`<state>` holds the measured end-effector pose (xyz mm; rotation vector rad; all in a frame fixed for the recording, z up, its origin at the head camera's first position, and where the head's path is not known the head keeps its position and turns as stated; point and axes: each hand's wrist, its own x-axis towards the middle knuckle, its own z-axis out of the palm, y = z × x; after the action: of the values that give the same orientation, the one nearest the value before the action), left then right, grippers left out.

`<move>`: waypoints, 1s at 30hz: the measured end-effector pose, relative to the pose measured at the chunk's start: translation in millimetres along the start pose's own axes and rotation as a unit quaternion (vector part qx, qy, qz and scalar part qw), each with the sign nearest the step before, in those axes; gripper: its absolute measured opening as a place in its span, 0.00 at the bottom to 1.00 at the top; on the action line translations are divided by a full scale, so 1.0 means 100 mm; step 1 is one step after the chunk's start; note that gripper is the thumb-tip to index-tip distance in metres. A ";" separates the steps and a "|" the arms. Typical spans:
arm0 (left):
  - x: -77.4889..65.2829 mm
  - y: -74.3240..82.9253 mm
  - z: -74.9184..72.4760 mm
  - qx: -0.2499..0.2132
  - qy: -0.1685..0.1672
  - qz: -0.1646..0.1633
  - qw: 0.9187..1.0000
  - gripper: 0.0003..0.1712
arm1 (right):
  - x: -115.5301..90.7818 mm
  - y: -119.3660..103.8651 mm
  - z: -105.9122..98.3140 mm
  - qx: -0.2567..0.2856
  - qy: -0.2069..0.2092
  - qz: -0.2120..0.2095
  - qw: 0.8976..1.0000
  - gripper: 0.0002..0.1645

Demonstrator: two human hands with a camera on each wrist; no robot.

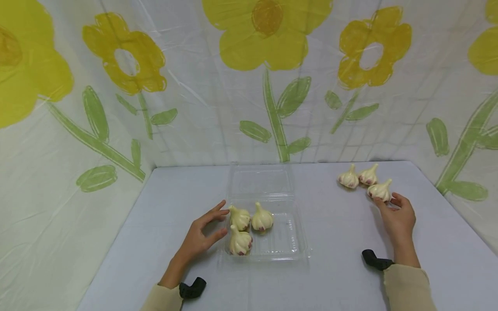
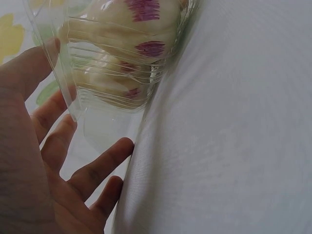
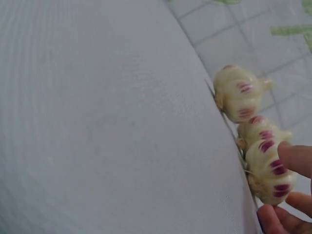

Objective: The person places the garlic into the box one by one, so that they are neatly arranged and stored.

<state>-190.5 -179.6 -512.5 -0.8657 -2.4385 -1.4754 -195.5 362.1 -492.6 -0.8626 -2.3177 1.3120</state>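
Note:
In the head view my right hand (image 1: 399, 218) has its thumb and fingers around the nearest garlic bulb (image 1: 379, 191) of a group on the right. The right wrist view shows the thumb on one side of this garlic bulb (image 3: 271, 170) and fingertips at its lower side; it sits on the table. Two more garlic bulbs lie just behind it. My left hand (image 1: 198, 237), fingers spread and nearly straight, touches the left rim of a clear plastic clamshell container (image 1: 297, 233). Three garlic bulbs, one of them a front-left bulb (image 1: 240, 242), sit in the container's left and middle part.
The container's clear lid (image 1: 260, 181) lies folded back toward the rear of the table (image 1: 175, 185). Behind the table hangs a white curtain (image 1: 202, 112) printed with yellow flowers. A black strap piece (image 1: 376, 260) sits at the right wrist, another strap piece (image 1: 193, 288) at the left.

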 end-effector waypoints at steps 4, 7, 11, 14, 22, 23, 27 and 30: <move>0.00 0.03 -0.01 0.000 0.001 0.002 1.000 0.27 | 0.04 -0.01 -0.02 -0.029 -0.025 -0.004 0.999 0.47; 0.00 0.05 -0.02 -0.004 0.001 0.001 1.000 0.27 | 0.07 -0.02 -0.03 -0.047 -0.050 -0.009 0.998 0.50; 0.00 0.07 -0.03 -0.006 -0.002 -0.008 1.000 0.28 | 0.11 -0.03 -0.04 -0.062 -0.078 -0.023 0.995 0.51; 0.00 0.07 -0.03 -0.005 -0.005 -0.013 1.000 0.28 | 0.13 -0.04 -0.04 -0.068 -0.085 -0.031 0.994 0.50; 0.01 0.06 -0.01 -0.011 -0.002 -0.005 1.000 0.27 | 0.12 -0.05 -0.05 -0.074 -0.086 -0.032 0.993 0.48; 0.01 0.06 -0.01 -0.012 -0.002 -0.005 1.000 0.27 | 0.12 -0.05 -0.05 -0.076 -0.085 -0.033 0.993 0.48; 0.01 0.05 -0.01 -0.011 -0.001 -0.005 1.000 0.27 | 0.10 -0.05 -0.06 -0.075 -0.078 -0.033 0.994 0.48; 0.01 0.06 -0.01 -0.010 -0.003 -0.008 1.000 0.27 | 0.08 -0.04 -0.07 -0.071 -0.070 -0.033 0.994 0.48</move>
<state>-188.0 -178.4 -507.0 -0.8572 -2.4459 -1.5073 -199.0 370.5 -485.1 -0.7518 -2.5510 1.2284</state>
